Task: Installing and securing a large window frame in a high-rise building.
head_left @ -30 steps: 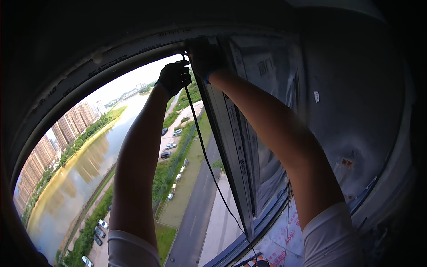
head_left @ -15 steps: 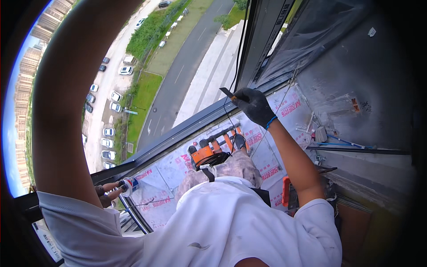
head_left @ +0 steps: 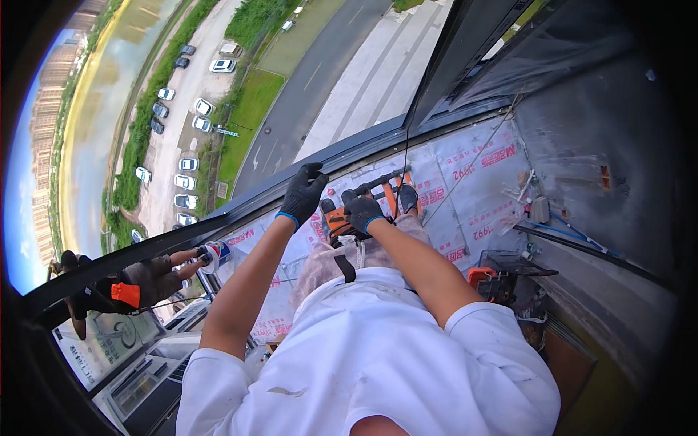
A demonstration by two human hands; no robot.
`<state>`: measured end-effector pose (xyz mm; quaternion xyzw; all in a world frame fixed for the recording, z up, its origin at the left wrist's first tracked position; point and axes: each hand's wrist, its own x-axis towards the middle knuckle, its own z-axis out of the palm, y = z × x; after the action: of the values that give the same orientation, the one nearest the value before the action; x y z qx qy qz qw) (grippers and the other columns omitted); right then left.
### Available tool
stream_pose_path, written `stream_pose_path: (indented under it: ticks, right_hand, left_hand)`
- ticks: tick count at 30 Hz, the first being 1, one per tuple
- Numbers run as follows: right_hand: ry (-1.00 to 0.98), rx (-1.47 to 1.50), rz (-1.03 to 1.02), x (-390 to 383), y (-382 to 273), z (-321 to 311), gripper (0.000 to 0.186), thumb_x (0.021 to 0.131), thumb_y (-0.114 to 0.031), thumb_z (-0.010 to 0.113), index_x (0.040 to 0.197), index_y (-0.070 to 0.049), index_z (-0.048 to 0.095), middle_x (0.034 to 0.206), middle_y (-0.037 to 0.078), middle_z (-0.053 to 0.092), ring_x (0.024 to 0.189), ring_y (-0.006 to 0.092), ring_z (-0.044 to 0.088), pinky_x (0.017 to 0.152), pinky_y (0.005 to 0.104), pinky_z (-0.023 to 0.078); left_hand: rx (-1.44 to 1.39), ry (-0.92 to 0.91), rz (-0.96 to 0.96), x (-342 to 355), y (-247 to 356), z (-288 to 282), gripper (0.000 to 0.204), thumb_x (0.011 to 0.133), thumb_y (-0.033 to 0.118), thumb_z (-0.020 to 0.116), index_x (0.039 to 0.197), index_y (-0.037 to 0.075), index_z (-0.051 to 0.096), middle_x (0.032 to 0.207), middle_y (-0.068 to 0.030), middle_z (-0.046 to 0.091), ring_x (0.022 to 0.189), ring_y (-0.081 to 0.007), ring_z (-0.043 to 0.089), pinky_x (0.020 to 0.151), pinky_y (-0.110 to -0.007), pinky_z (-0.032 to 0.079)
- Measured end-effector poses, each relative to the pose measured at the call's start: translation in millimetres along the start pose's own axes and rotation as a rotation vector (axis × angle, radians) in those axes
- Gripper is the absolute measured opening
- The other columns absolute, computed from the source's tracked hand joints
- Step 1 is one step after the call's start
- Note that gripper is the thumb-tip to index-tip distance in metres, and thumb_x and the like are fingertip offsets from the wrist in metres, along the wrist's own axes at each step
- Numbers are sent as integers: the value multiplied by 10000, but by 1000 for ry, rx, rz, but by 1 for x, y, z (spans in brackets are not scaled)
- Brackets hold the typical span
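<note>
Left hand (head_left: 302, 193) loosely spread; right hand (head_left: 360, 211) curled, contents hidden. Cord (head_left: 406, 155): probably light and limp; best grasped along its hanging stretch.

Black gloves (head_left: 303, 196), blue cuffs (head_left: 289, 217), white shirt (head_left: 363, 334), red-printed whitish floor sheeting (head_left: 462, 207)

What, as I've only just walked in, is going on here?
A person in a white shirt is at a window frame. The gloved left hand is extended and open, nothing visible in it. The gloved right hand is in front of an orange item; its grip is hidden. A black cable hangs nearby; at left, a co-worker has feet at a bucket.
</note>
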<state>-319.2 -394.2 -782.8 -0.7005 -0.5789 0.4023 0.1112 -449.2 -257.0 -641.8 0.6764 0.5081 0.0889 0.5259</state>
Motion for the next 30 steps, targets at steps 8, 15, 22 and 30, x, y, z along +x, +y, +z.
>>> stream_pose_path:
  ticks: [8, 15, 22, 30]
  right_hand:
    - [243, -57, -210, -13, 9, 0, 327, 750, -151, 748, 1077, -152, 736, 1143, 179, 626, 1099, 376, 604, 880, 478, 511]
    - [574, 120, -148, -31, 33, -75, 522, 826, -206, 712, 1321, -111, 573, 1275, 194, 557, 1200, 392, 529, 991, 477, 465]
    - [1251, -10, -306, -39, 18, -338, 495, 860, -147, 707, 1322, -58, 553, 1174, 208, 590, 1101, 409, 578, 944, 453, 486]
    - [1621, -28, -639, -62, -145, -626, 527, 892, -176, 684, 1367, -56, 488, 1182, 211, 626, 1071, 374, 639, 874, 460, 533]
  left_hand:
    - [34, 70, -244, -47, -104, 2, 449, 917, 284, 623, 1274, 12, 602, 1136, -212, 698, 1069, -332, 667, 928, -404, 505]
    - [-100, 21, -155, 0, -45, 40, 369, 927, 237, 605, 1220, 14, 626, 1057, -191, 715, 930, -275, 702, 840, -374, 538]
    - [17, -77, 659, 84, 181, 28, 282, 968, 198, 605, 1183, 21, 650, 1096, -187, 686, 973, -299, 685, 840, -388, 553]
    - [-69, 266, 1249, 122, 542, -41, 314, 995, 245, 581, 1163, -11, 650, 1036, -154, 710, 933, -222, 679, 836, -335, 519]
